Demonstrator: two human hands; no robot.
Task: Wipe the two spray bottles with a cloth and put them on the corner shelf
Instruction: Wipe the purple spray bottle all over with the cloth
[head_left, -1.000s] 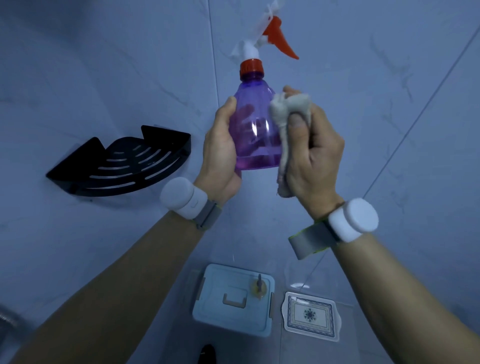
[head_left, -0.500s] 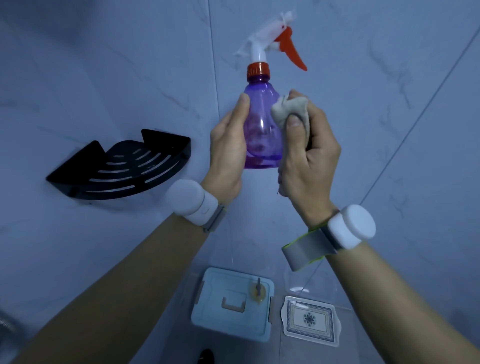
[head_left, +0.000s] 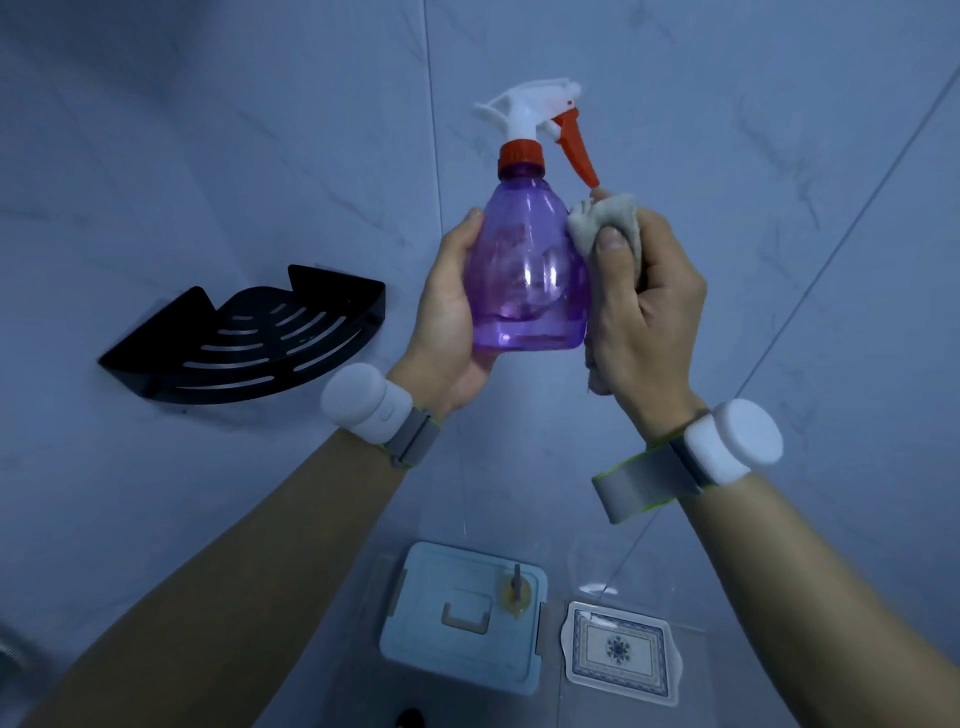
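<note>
Head view: unlabelled purple spray bottle (head_left: 524, 275)

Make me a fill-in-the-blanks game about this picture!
1. The left hand holds a ____ spray bottle.
2. The right hand presses a ____ against the bottle.
3. The black corner shelf has ____ bottles on it.

Missing words: purple; cloth; no

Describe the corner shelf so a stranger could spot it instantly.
Start at the grey tiled wall left of the purple spray bottle held in the left hand. The corner shelf is mounted there: black, fan-shaped, with curved slots, the only dark fixture on the wall.
</note>
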